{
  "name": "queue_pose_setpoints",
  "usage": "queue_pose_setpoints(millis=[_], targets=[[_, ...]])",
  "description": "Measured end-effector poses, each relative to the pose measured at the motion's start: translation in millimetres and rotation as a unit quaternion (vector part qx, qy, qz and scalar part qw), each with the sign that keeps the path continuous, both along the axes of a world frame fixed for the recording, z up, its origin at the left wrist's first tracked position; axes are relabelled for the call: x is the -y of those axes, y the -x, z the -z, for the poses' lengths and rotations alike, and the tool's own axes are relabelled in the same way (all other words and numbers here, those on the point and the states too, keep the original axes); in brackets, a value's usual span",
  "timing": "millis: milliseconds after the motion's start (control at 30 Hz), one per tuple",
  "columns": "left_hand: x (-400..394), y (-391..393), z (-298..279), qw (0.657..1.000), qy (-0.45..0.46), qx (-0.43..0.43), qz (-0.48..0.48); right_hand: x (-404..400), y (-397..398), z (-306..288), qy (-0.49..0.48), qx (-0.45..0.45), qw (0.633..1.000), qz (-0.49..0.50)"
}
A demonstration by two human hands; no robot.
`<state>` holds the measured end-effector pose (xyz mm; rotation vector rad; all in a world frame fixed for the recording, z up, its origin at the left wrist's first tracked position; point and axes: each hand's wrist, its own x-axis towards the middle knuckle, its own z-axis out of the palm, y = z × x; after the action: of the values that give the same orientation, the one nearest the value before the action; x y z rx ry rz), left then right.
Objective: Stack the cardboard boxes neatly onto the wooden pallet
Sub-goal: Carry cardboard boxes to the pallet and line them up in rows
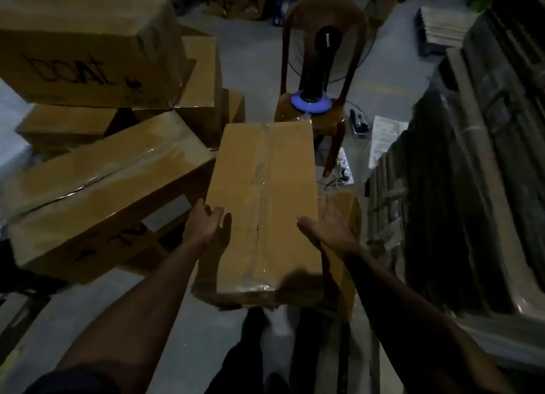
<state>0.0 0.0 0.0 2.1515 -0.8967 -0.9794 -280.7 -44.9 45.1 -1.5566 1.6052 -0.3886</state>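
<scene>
A long taped cardboard box (265, 205) lies lengthwise in front of me at centre, its near end above my feet. My left hand (203, 222) presses flat against the box's left side, thumb on the top edge. My right hand (327, 225) is on the right side, thumb on the top and fingers spread down the side. Both arms reach forward. A smaller box (351, 216) shows just under and right of it. No wooden pallet is plainly visible.
A loose pile of cardboard boxes (97, 193) fills the left, one marked in black pen (82, 48) on top. A brown plastic chair (318, 69) holding a fan base stands ahead. Dark stacked flat material (472, 187) lines the right. Cables lie on the grey floor (253, 54).
</scene>
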Motion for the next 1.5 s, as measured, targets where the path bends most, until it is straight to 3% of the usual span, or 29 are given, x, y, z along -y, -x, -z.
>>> queue_pose_setpoints(millis=[100,233,400,533,733,900,1067,1300,1500], targets=[[33,-17,9,0.998,0.026,-0.031,0.052,37,-17,8,-0.021,0.008,1.0,0.003],[60,-30,23,0.994,0.01,-0.06,0.085,90,-20,66,-0.053,0.044,0.998,0.013],[74,-45,38,0.989,-0.01,-0.088,0.116,95,-39,46,-0.044,0.04,0.998,0.019],[74,-50,46,0.99,-0.009,-0.101,0.096,95,-40,48,0.003,0.049,0.998,0.028],[56,-38,35,0.991,-0.004,-0.103,0.081,80,-34,40,-0.009,0.053,0.998,0.023],[12,-20,22,0.995,0.009,-0.081,0.059,53,-17,33,-0.023,0.026,0.999,-0.011],[-54,11,10,0.997,0.053,-0.056,0.026,2,10,25,-0.025,0.071,0.997,-0.027],[-183,73,-8,0.993,0.105,0.007,-0.046,-98,57,16,-0.011,0.091,0.994,-0.053],[-304,119,-42,0.983,0.112,0.05,-0.138,-174,76,-10,-0.029,0.112,0.985,-0.131]])
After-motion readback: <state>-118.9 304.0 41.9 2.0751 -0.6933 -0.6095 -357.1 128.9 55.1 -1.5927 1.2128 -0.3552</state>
